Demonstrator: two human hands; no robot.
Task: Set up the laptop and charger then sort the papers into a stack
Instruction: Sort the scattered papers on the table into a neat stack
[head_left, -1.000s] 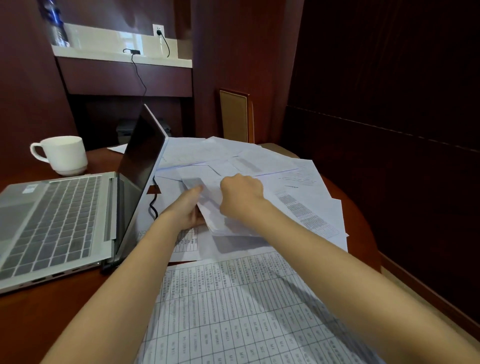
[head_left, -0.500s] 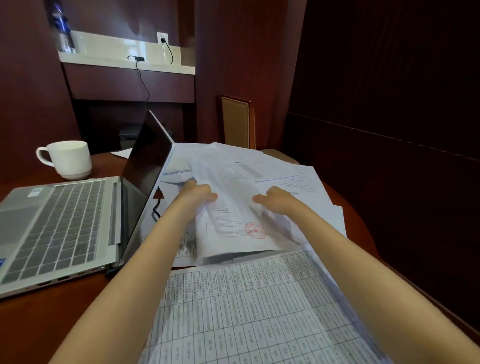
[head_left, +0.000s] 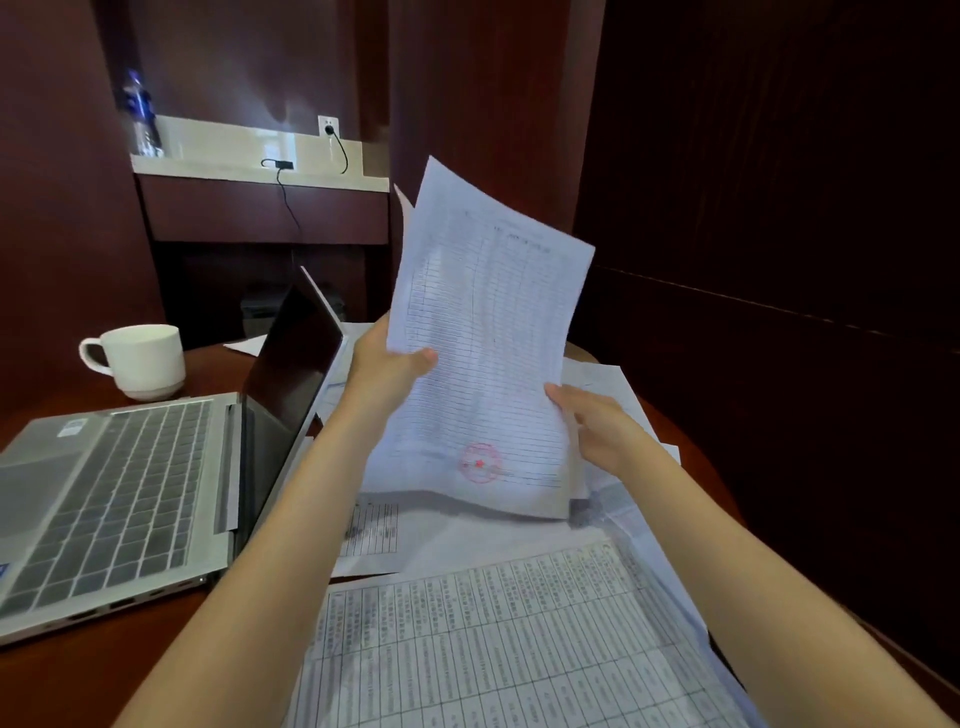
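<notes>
1. Both bare forearms reach forward from the bottom of the view, angling in toward each other.
2. Left hand (head_left: 387, 364) is up high, thumb laid across the front of the sheet (head_left: 488, 332), fingers tucked behind: a pinch on its left edge.
3. Right hand (head_left: 597, 426) sits lower, thumb on the sheet's right edge, other fingers hidden behind it.

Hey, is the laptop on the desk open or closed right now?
Open: the laptop has its lid raised at an angle above the exposed keyboard.
</notes>
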